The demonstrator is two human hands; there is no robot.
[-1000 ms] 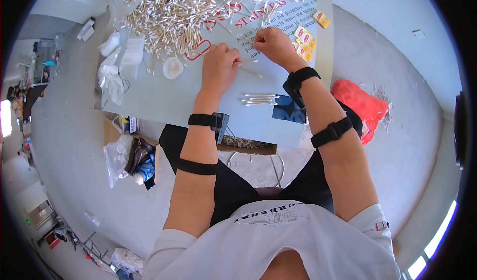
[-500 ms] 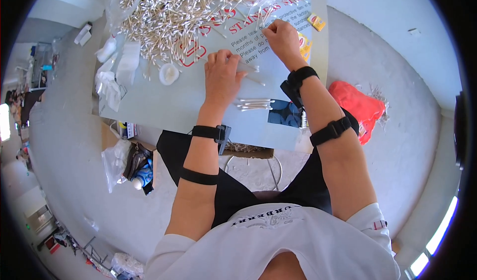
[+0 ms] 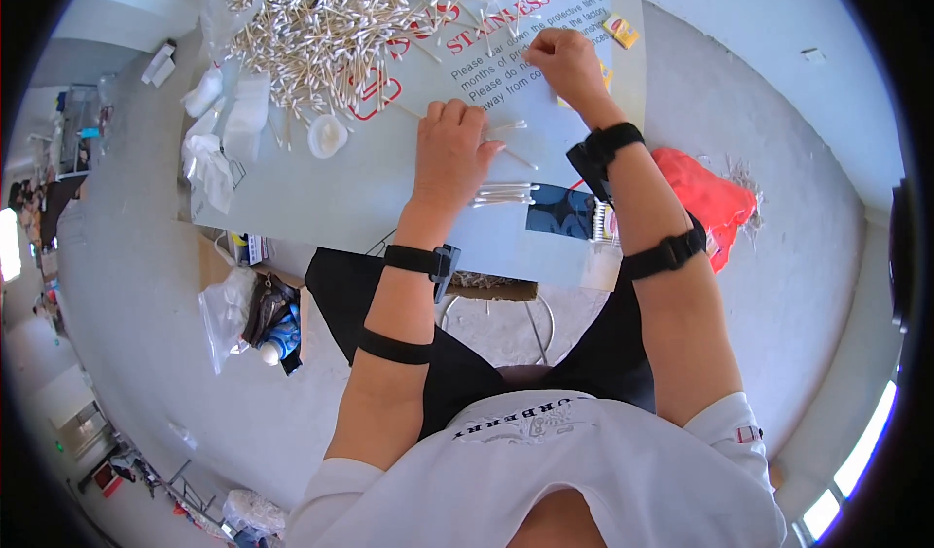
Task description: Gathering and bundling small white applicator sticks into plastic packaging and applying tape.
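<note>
My left hand is closed low over the table, its fingers curled round a few cotton swabs whose tips stick out to the right past the thumb. Farther right, my right hand has thumb and fingertips pinched together; what is between them, if anything, is too small to make out. Just nearer than my left hand lies a neat row of cotton swabs. A dark blue card lies to its right, beside a small box of swabs. A big loose heap of cotton swabs covers the far left.
A round white tub and crumpled white plastic lie on the table's left side. A small yellow box sits at the far right edge. On the floor are a red bag at right and a carton with bags at left.
My left hand has shifted slightly right with the swabs in it. My right hand has moved a little to the right, still pinched.
</note>
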